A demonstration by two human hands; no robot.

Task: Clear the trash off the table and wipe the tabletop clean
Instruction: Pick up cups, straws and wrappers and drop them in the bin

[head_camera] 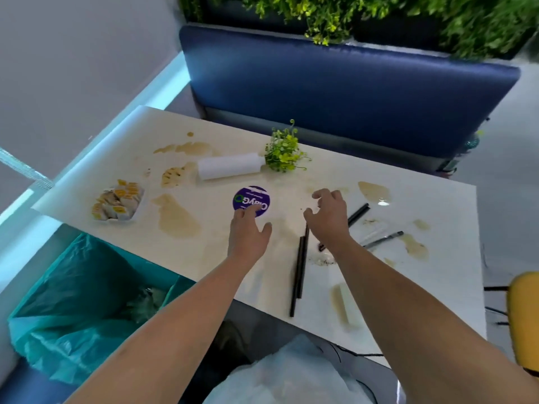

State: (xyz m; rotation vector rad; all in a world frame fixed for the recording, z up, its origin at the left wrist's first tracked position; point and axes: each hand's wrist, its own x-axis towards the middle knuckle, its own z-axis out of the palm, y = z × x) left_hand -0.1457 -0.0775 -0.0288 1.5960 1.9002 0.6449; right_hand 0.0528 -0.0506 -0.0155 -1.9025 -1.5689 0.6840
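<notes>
Head view, one frame; we list what we see.

1. Table (408, 287): white top, marked with several brown spills (178, 220). The largest spill lies just left of our left hand.
2. Left hand (248, 231): fingers straight and a little spread, with the fingertips resting on the near edge of the purple disc (252, 198). It grips nothing.
3. Purple disc: round and flat on the tabletop near the middle. We cannot read its white lettering with certainty.
4. Right hand (329, 217): held over the table just right of the disc, fingers loosely curled and spread wide. We see nothing held in it.
5. Black straws (299, 272): two lying side by side between our forearms, reaching toward the near edge. A third black straw (358, 212) lies beyond the right hand and is partly hidden by it.
6. Pen (382, 239): dark, lying on the table right of the right wrist, near a spill.
7. White cylinder (230, 166): on its side on the far part of the table, with a sprig of yellow-green flowers (284, 153) at its right end.
8. Tray of sachets (118, 204): near the left edge, heaped with yellow-and-white packets.
9. Teal bin bag (73, 301): open, beside the table at lower left, with some trash inside.
10. Blue bench (350, 91): beyond the table, with greenery (379, 16) above its back.
11. White plastic bag (291, 380): at the bottom edge, close to our body.
</notes>
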